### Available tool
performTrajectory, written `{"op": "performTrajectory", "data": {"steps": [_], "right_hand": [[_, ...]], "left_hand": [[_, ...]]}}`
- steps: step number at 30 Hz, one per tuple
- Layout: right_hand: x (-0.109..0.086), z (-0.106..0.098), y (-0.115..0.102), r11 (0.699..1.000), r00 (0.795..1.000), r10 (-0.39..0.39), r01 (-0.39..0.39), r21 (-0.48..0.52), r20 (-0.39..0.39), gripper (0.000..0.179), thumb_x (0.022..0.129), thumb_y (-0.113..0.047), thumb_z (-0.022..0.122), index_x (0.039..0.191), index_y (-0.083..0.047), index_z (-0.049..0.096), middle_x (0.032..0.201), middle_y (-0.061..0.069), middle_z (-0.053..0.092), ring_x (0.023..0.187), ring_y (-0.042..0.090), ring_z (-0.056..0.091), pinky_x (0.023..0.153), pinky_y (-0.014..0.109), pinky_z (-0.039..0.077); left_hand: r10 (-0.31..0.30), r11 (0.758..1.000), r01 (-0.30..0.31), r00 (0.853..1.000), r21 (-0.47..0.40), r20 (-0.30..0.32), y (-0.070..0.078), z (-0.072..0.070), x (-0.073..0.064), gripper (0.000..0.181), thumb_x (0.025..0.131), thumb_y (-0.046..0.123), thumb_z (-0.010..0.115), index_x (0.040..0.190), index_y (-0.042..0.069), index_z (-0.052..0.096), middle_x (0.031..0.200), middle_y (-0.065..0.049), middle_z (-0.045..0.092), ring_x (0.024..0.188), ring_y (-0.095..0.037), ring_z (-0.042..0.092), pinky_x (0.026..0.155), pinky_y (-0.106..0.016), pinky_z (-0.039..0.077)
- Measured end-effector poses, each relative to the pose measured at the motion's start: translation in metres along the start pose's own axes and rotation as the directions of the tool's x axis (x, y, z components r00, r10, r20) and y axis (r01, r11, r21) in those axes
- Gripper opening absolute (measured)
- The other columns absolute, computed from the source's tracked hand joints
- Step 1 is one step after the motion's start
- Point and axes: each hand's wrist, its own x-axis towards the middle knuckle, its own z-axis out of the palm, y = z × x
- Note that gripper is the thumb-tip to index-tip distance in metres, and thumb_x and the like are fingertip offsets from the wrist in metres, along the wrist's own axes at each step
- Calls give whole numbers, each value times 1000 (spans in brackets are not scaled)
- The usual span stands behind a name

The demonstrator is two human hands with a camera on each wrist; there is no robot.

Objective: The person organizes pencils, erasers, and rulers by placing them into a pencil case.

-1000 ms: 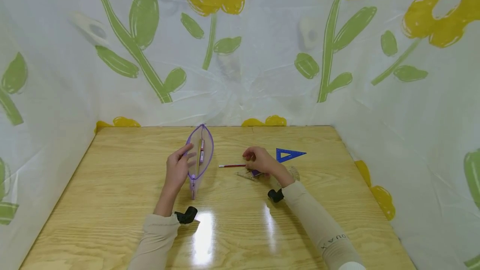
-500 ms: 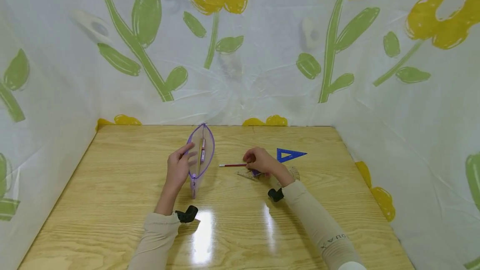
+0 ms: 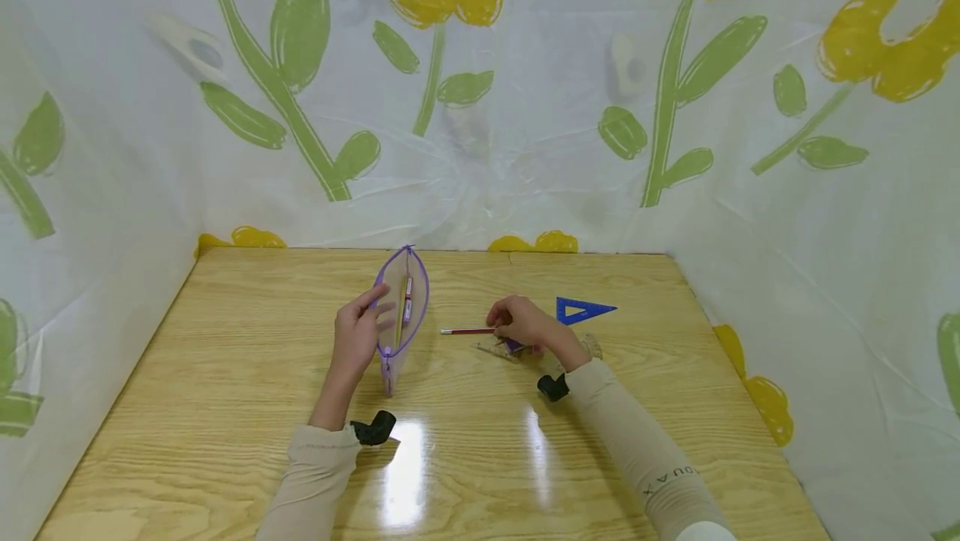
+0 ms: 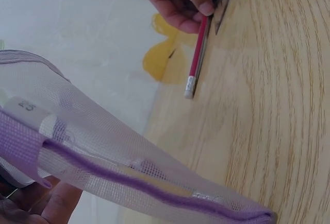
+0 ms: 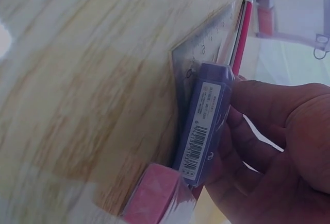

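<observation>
My left hand [image 3: 356, 339] grips the left side of a purple-edged mesh pencil case [image 3: 427, 283], which stands on the table with its mouth spread open. Inside it a yellow pencil [image 3: 399, 320] and a small lilac-and-white box [image 3: 407, 309] show through. To the right, my right hand [image 3: 525, 323] pinches a red pencil [image 4: 197, 54] between thumb and fingers; its white eraser end points toward the case. Beside that hand lie a purple boxed eraser [image 5: 203, 121], a pink eraser [image 5: 153, 193] and a clear ruler [image 5: 193, 49] with printed marks.
A blue set square [image 3: 562, 318] lies behind and right of my right hand. Partly hidden by the right wrist is a clear, curved plastic piece [image 3: 592, 347]. The wooden table [image 3: 225, 374] meets flower-patterned sheeting [image 3: 525, 124] at the back and both sides.
The camera view shifts slightly. Both hands, the pencil case and the red pencil stay almost where they were.
</observation>
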Motion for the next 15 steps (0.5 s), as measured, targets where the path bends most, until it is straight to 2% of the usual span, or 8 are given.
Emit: {"op": "performTrajectory", "data": {"steps": [9,15], "right_hand": [[2,-3,-2,999,999,-20,22,-30,49,11,99,-3,63,108,-5,69,97,4,69,84,12,62,79,29,57],[3,-7,0,998,996,-44,48,-37,81,12,100,-3,61,107,-5,70,97,4,70,84,12,61,80,31,57]], "left_hand": [[-14,1000,13,1000,-4,-18,2,-3,0,43,106,0,31,145,-10,47,153,-23,46,131,-40,56,107,-49,51],[-5,1000,5,1000,2,-24,-1,-5,0,44,106,0,30,145,-10,47,153,-24,46,131,-41,55,107,-48,51]]}}
